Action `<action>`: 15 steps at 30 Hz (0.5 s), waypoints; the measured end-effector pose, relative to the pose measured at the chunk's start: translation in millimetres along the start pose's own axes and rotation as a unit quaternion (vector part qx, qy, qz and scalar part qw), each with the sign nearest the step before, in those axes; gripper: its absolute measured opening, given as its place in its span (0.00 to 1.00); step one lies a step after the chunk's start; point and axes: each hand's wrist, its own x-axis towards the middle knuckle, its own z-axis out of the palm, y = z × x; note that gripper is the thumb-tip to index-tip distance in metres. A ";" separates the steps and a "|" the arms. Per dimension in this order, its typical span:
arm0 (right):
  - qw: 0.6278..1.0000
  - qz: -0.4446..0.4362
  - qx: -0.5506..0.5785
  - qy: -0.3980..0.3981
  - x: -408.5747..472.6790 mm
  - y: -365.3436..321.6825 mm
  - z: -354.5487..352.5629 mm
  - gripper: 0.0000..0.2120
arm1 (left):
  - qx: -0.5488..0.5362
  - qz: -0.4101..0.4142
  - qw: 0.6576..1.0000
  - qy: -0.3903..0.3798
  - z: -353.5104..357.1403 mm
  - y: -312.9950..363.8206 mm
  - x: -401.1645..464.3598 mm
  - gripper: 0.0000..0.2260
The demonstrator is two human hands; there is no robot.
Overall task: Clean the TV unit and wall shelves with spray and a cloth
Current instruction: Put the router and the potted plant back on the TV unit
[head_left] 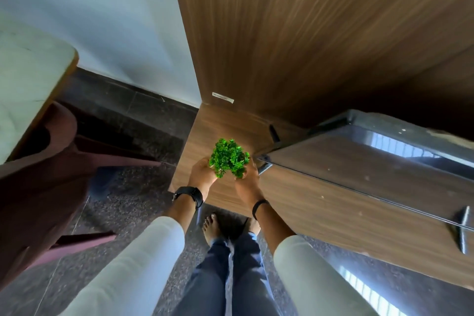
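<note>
fingers of the left hand [202, 170] and right hand [247, 178] cup the small green plant [229, 158] near the tv [364, 161]; a loose hold could tip it onto the tv unit [320, 208].

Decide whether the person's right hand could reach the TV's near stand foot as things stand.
Probably yes, but not freely: the right hand is next to the stand foot with nothing between them, yet it shares the grip on the green plant with the left hand.

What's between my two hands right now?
In the head view, a small green leafy plant sits between the left hand and right hand, both cupped around its base, above the wooden TV unit.
</note>
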 end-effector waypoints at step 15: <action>0.996 0.067 0.045 -0.044 14.6 -6.2 0.0 0.37 | 0.100 0.030 0.994 -0.035 3.9 -15.2 42.7 0.17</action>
